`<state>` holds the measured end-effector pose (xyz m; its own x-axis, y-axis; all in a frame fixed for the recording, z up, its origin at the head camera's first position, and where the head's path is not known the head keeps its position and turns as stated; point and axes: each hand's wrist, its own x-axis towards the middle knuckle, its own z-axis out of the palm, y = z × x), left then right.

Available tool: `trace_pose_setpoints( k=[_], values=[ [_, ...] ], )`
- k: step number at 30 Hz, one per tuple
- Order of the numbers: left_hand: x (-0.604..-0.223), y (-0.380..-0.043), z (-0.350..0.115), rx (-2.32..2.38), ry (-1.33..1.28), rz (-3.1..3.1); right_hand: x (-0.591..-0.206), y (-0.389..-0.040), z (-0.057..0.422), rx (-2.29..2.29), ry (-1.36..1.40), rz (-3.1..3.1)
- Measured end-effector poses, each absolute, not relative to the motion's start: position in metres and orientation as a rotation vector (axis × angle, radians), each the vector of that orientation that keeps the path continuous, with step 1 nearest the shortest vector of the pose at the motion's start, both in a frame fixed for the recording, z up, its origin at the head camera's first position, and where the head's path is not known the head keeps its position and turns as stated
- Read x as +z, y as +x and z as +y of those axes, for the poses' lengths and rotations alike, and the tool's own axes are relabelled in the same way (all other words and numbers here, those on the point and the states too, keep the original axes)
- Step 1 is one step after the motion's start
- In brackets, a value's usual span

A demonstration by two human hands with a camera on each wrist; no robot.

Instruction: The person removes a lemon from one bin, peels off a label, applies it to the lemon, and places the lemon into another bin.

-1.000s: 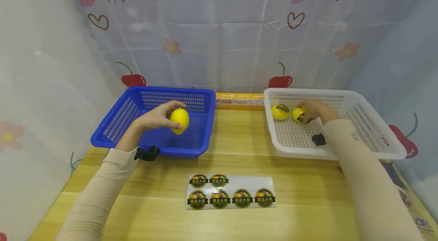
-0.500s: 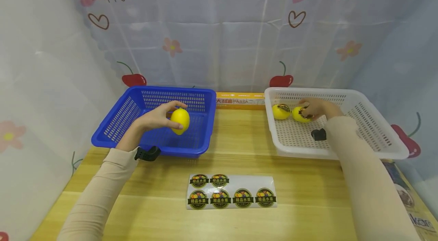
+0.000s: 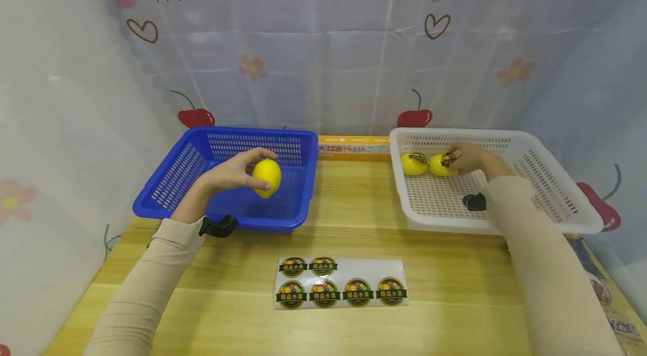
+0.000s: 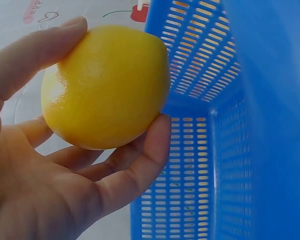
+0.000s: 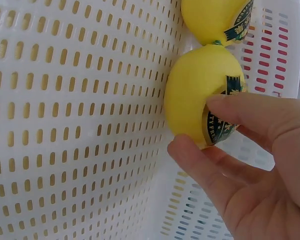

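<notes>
Over the blue basket (image 3: 298,215), my left hand (image 3: 229,173) holds a plain yellow lemon (image 3: 267,177) between thumb and fingers. The left wrist view has this lemon (image 4: 107,87) up close, with no sticker on the side that shows. My right hand (image 3: 470,158) reaches into the white basket (image 3: 414,220), its thumb and fingers about a second lemon (image 3: 441,165) near the basket's back left. A dark round sticker (image 5: 222,117) sits under the right thumb. Beside it lies a third lemon (image 3: 411,165), also with a sticker.
In front of the baskets, a white sheet (image 3: 369,269) with several round fruit stickers lies on the wooden table (image 3: 354,204). An orange pasta box (image 3: 354,148) stands behind, between the baskets. A printed curtain (image 3: 323,64) hangs at the back.
The right hand has shifted slightly right, showing more of its lemon and sticker. That lemon has shifted slightly and sits close to the other one. The left hand has stayed over the blue basket.
</notes>
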<state>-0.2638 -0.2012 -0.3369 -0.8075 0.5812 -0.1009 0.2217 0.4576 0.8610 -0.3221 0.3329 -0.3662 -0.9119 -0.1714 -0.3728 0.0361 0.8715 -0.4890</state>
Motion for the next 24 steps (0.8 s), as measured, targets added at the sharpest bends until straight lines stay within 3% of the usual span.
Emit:
trace_pose_setpoints(
  k=[4,24],
  values=[
    [-0.336,-0.263,-0.200,1.287,0.676,2.327,-0.376,-0.338,0.344,-0.697,-0.078,2.600],
    [-0.338,-0.262,-0.198,1.305,0.703,2.312,-0.377,-0.338,0.334,-0.571,-0.084,2.809]
  ],
)
